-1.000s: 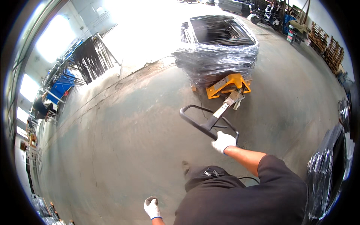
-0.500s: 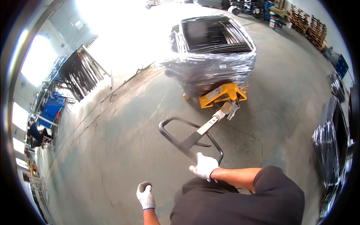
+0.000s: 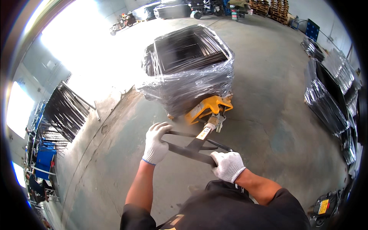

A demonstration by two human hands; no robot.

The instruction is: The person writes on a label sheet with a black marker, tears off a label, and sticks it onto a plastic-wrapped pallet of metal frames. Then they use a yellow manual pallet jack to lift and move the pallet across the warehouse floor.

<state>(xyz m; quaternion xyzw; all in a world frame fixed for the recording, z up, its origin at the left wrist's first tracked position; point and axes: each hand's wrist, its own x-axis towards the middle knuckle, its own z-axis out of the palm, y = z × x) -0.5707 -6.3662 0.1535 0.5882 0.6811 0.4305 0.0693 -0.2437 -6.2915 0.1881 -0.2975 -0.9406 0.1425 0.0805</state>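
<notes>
A yellow pallet jack (image 3: 210,107) stands ahead of me, its black loop handle (image 3: 189,152) tilted toward my body. My right hand (image 3: 229,166), in a white knit glove, is wrapped around the right end of the handle's crossbar. At the left corner of the loop, my left hand (image 3: 155,143), gloved alike, curls its fingers over the bar and hides that corner. Beyond the jack sits a load of dark rectangular frames (image 3: 191,73), bundled in clear stretch wrap. Wood shows at the load's base; the jack's forks are hidden beneath.
Dark frames (image 3: 65,113) lean in a row at the left, near a blue bin (image 3: 46,163) and a seated person (image 3: 36,188). Wrapped stacks (image 3: 326,97) line the right side. Wooden pallets (image 3: 279,11) and a parked motorbike (image 3: 205,8) stand far back. A black machine (image 3: 324,207) is at lower right.
My left hand has risen from low beside my body to the handle's left corner. My right hand keeps its grip. The view has turned right, so the load appears further left.
</notes>
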